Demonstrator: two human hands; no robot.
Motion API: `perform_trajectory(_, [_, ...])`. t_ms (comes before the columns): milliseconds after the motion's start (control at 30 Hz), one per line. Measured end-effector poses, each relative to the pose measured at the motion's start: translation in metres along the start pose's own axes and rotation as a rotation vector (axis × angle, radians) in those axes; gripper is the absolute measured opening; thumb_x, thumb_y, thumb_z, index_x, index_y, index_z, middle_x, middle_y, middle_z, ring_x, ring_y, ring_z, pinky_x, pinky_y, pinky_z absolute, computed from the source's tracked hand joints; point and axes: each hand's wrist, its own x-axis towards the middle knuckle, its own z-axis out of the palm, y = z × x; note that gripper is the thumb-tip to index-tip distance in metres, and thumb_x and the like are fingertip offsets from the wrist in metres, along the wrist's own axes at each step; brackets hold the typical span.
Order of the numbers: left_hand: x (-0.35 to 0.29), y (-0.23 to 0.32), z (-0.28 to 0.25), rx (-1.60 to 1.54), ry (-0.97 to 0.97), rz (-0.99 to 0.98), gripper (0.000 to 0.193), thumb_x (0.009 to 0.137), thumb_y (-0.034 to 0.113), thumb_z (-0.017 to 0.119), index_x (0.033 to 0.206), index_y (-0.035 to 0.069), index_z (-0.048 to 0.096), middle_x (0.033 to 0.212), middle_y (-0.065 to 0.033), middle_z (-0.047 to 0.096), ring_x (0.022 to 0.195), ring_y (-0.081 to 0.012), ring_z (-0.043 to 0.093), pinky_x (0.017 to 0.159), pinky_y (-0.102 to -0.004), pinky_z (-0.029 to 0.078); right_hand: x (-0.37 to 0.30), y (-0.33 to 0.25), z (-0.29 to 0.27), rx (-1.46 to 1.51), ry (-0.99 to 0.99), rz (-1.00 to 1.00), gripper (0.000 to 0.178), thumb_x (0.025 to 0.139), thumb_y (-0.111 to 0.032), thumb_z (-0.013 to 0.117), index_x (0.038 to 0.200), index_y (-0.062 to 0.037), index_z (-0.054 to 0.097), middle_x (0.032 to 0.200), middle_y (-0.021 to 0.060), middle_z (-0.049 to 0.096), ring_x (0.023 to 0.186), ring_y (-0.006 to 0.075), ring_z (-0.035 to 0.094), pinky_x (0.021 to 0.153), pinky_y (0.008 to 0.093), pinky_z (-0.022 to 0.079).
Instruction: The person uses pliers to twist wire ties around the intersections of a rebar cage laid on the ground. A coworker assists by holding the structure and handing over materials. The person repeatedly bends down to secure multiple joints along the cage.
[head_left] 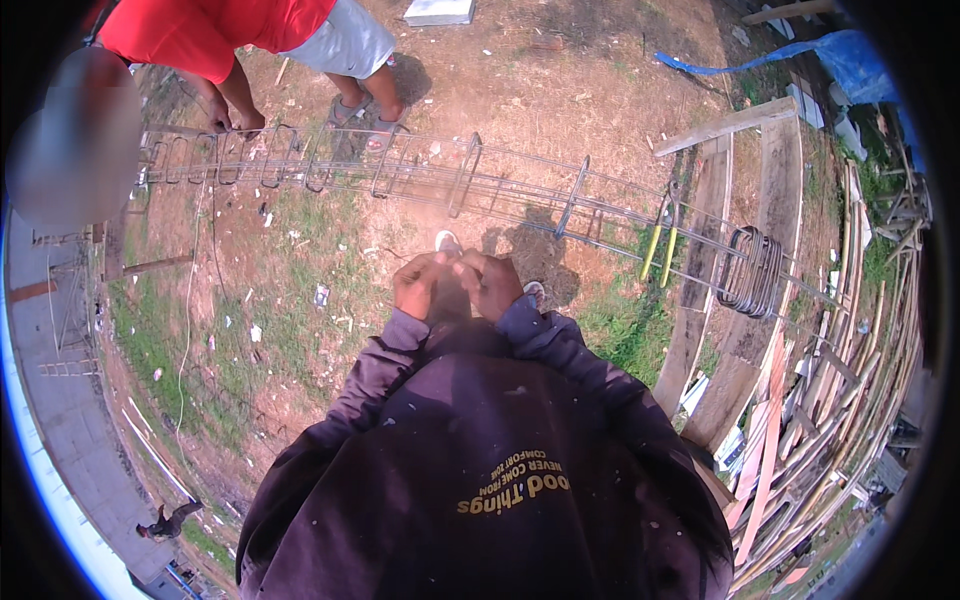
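My left hand (pixel 416 284) and my right hand (pixel 487 284) are held close together in front of my body, fingers bent and pinched. Whatever is between the fingertips is too small to make out. Just beyond them a long rebar cage (pixel 573 196) runs across the view, with square stirrups spaced along its thin bars. Pincers with yellow-green handles (pixel 651 253) hang on the cage to the right of my hands. Farther right, several stirrups (pixel 750 272) sit bunched together around the bars.
At the far left a co-worker in a red shirt (pixel 190 35) bends with both hands at the cage. Wooden planks (pixel 778 180) support its right end. Long sticks (pixel 835 400) are piled at the right, below a blue tarp (pixel 855 62). Another person (pixel 170 522) is at the lower left.
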Motion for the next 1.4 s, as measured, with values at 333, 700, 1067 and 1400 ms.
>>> perform_trajectory(333, [0.019, 0.001, -0.048, -0.217, -0.071, -0.166, 0.048, 0.100, 0.043, 0.044, 0.091, -0.001, 0.061, 0.079, -0.0106, 0.068, 0.045, -0.0075, 0.036, 0.043, -0.0235, 0.030, 0.009, 0.003, 0.009, -0.348, -0.394, 0.225, 0.023, 0.092, -0.029, 0.057, 0.097, -0.0071, 0.063, 0.084, 0.0145, 0.066, 0.076, 0.0343, 0.064, 0.069, 0.0422, 0.048])
perform_trajectory(700, [0.123, -0.002, -0.106, 0.946, -0.607, 0.363, 0.035, 0.095, 0.034, 0.054, 0.088, 0.002, 0.068, 0.082, -0.0095, 0.062, 0.057, -0.0206, 0.051, 0.064, -0.0326, 0.044, 0.034, 0.052, 0.088, 0.191, -0.381, 0.575, 0.024, 0.092, -0.025, 0.056, 0.100, -0.0052, 0.067, 0.088, 0.0111, 0.069, 0.078, 0.0240, 0.068, 0.071, 0.0381, 0.053])
perform_trajectory(1067, [0.259, -0.020, -0.094, 1.062, -0.488, 0.374, 0.036, 0.090, 0.034, 0.051, 0.094, 0.001, 0.064, 0.085, -0.0260, 0.064, 0.084, -0.0451, 0.061, 0.074, -0.0496, 0.048, 0.075, 0.141, 0.160, -0.733, 0.059, 0.913, 0.020, 0.084, -0.023, 0.055, 0.088, -0.0109, 0.070, 0.080, 0.0177, 0.068, 0.078, 0.0385, 0.067, 0.071, 0.0478, 0.052])
perform_trajectory(1400, [0.289, -0.044, -0.054, 1.198, -0.902, 0.327, 0.041, 0.090, 0.041, 0.057, 0.085, 0.003, 0.071, 0.080, -0.0191, 0.068, 0.075, -0.0312, 0.064, 0.072, -0.0359, 0.049, 0.077, 0.131, 0.182, -0.475, 0.706, 0.826, 0.018, 0.089, -0.024, 0.054, 0.100, -0.0157, 0.065, 0.083, 0.0154, 0.068, 0.077, 0.0374, 0.065, 0.065, 0.0472, 0.050])
